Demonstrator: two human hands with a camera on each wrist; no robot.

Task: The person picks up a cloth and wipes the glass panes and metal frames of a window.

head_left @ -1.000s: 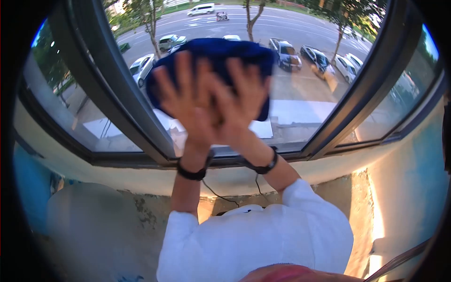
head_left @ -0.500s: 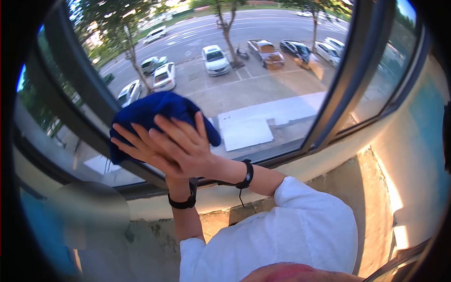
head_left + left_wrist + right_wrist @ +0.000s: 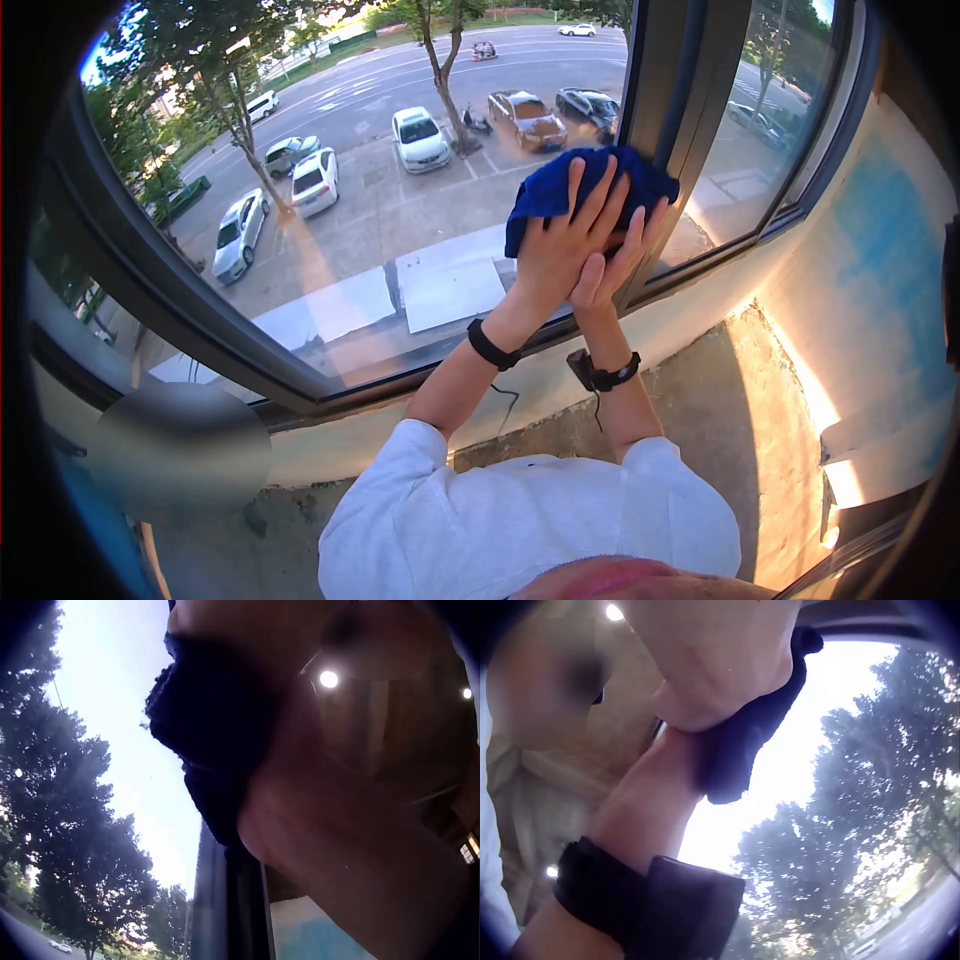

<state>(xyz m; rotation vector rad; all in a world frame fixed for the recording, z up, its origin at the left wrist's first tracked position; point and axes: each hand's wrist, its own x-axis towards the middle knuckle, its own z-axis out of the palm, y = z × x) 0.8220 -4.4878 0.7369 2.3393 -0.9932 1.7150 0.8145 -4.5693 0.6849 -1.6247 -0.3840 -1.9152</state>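
Pressing one blue cloth against the glass, the person has two hands stacked close together on it. The left hand lies flat with its fingers straight and spread across the fabric, gripping nothing. The right hand sits just beside it, touching it, and is also released, with its straight fingers pushing on the cloth's lower right part. Neither hand curls round the cloth; both simply bear on it.

The cloth sits at the right edge of the large window pane, with its right side touching the dark upright frame post. One narrower pane lies beyond that post.

There are two black wristbands, one on the left wrist and one on the right wrist. Both white sleeves fill the lower middle of the head view, above the rough concrete sill.

In the left wrist view the cloth shows as one dark bunch against bright sky, with the hand's heel just below it. The right wrist view shows the cloth hanging under the palm, with one banded wrist beneath it.

Through the glass, three pale cars stand parked at the left, and two tree trunks rise among them.
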